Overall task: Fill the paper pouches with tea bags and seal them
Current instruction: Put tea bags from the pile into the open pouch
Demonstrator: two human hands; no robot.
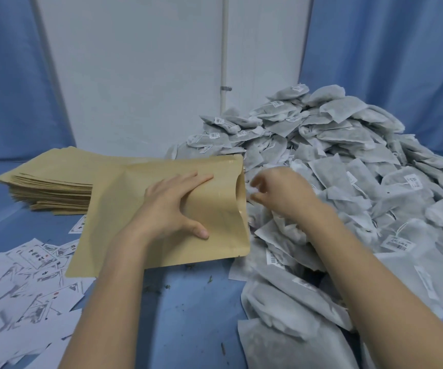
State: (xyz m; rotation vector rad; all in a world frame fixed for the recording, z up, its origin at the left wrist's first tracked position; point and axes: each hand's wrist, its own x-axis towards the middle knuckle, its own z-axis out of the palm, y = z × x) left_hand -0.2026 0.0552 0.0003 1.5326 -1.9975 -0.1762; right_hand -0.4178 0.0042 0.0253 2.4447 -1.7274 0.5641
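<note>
Pressing down on the tan kraft-paper pouch (162,209) at the centre of the frame, your left hand (172,206) lies across it with fingers (196,179) spread and nearly straight, the thumb (199,231) angled toward the lower edge, so the hand rests flat on the paper rather than gripping it. The pouch lies on the blue cloth-covered tabletop (196,302) with its open mouth facing right, toward the tea bags, and the mouth gapes a little between your two hands. Your right hand (281,193) is just right of that mouth, its fingers curled inward; the hand is blurred, and something small and white shows at the fingertips, but you cannot tell whether they hold a tea bag or only touch the pile. A large heap of grey-white mesh tea bags with small printed paper tags (348,161) fills the right side of the frame, spilling down to the lower right and reaching the pouch's right edge. A flat stack of matching tan paper pouches (52,182) sits at the left, behind and partly under the one you press. Loose white printed paper labels (23,288) are scattered over the lower left. A white panel wall (135,70) and blue curtains (401,62) stand behind.
</note>
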